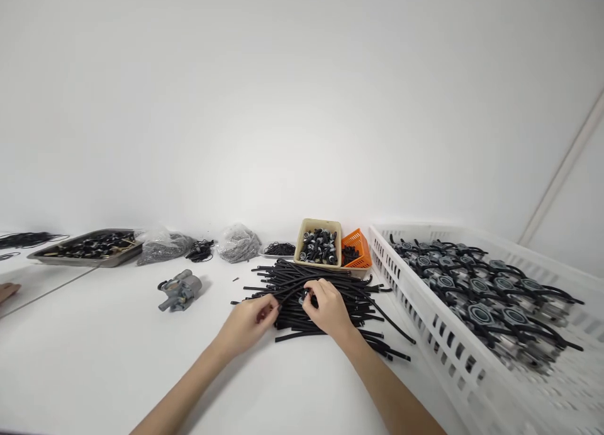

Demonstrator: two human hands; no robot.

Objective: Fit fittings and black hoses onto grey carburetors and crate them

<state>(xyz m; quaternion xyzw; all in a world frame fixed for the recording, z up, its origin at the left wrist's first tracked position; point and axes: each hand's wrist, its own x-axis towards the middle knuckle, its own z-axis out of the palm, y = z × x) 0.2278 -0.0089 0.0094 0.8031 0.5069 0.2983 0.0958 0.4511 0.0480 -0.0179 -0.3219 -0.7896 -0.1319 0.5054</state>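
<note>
1. White table [94,359] spreads across the near left, leaving the left arm room; the slotted wall of a white crate [500,384] bounds the right side.
2. A worker's left hand [250,322], thumb and fingers drawn close at a pile's left side; whether they grip anything cannot be told.
3. The right hand [328,306] pinches a small black part [307,291] narrowly between fingertips, above the pile; its long axis is too small to read.
4. Beneath both hands, black hoses [358,296] lie mostly left to right, several right ends slanting near, toward the crate's foot.
5. Left of the pile, well apart, sits a metal part [180,290], its spout pointing near and left. A co-worker's hand [8,291] enters at far left.
6. Inside the crate, rows of metal pieces [481,312] carry black tubes, many of them pointing right.
7. Along the far edge, left to right: a metal tray [70,260] of dark pieces, two clear bags [163,246] with a black bundle [201,250] between, black rings [280,250], a beige basket [317,264] of black-and-grey pieces, and an orange basket [362,240] of black bits.
</note>
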